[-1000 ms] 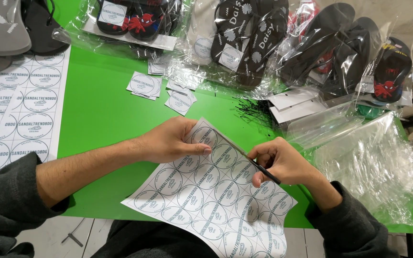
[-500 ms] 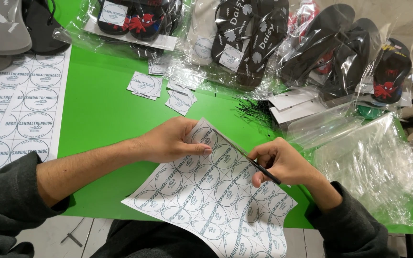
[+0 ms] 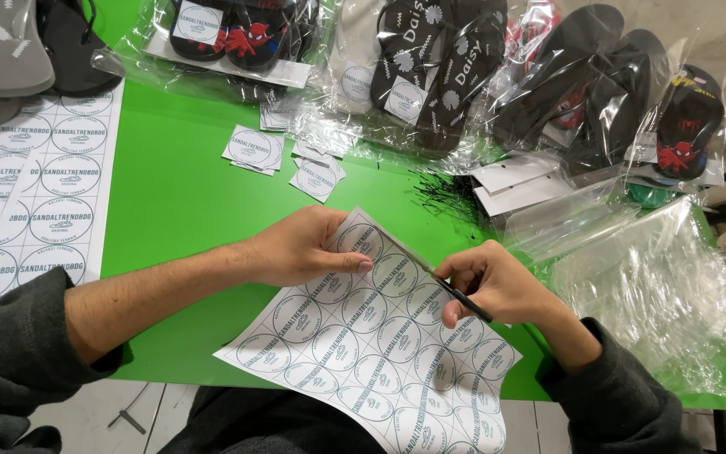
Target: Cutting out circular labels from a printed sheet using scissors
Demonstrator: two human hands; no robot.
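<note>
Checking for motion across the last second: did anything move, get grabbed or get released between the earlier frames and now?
No visible change. The left hand keeps pressing the sheet of round labels on the green table, and the right hand stays closed on the thin black blade at the sheet's upper edge. The cut label squares and bagged sandals lie where they were.
</note>
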